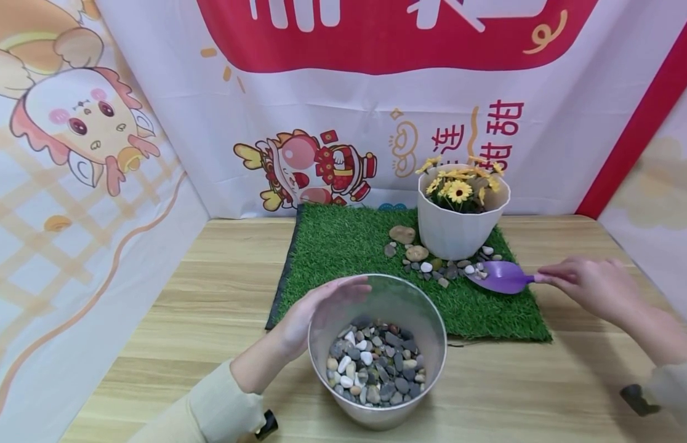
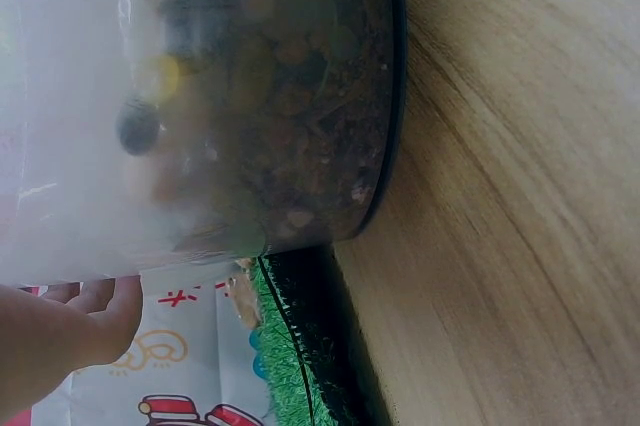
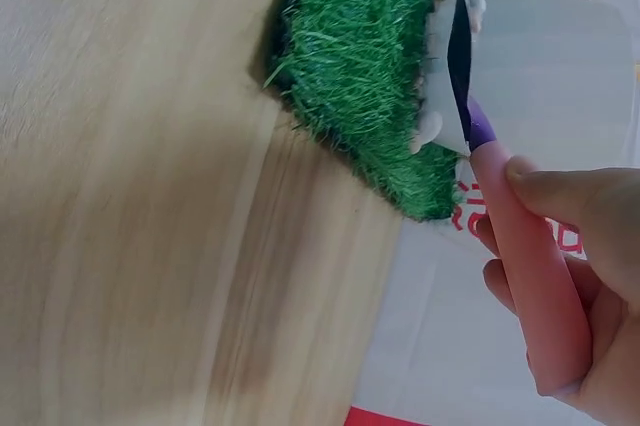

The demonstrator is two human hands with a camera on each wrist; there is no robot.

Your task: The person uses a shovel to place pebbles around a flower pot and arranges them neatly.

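My right hand (image 1: 598, 286) grips the pink handle (image 3: 535, 286) of a small garden trowel (image 1: 504, 278). Its purple blade lies low over the artificial turf mat (image 1: 343, 240), with a few pebbles at its tip, beside a white flowerpot (image 1: 454, 234) of yellow flowers (image 1: 460, 192). A translucent bucket (image 1: 388, 301) stands in front of the mat, partly filled with grey, white and tan pebbles (image 1: 377, 366). My left hand (image 1: 301, 317) rests with extended fingers against the bucket's left and far side. In the left wrist view, part of the left hand (image 2: 75, 336) shows beside the bucket wall.
Loose pebbles (image 1: 443, 271) and two larger tan stones (image 1: 402, 234) lie around the foot of the pot. Beneath everything is a wood-grain table (image 1: 210, 295). Printed cloth (image 1: 343, 98) hangs behind and at both sides.
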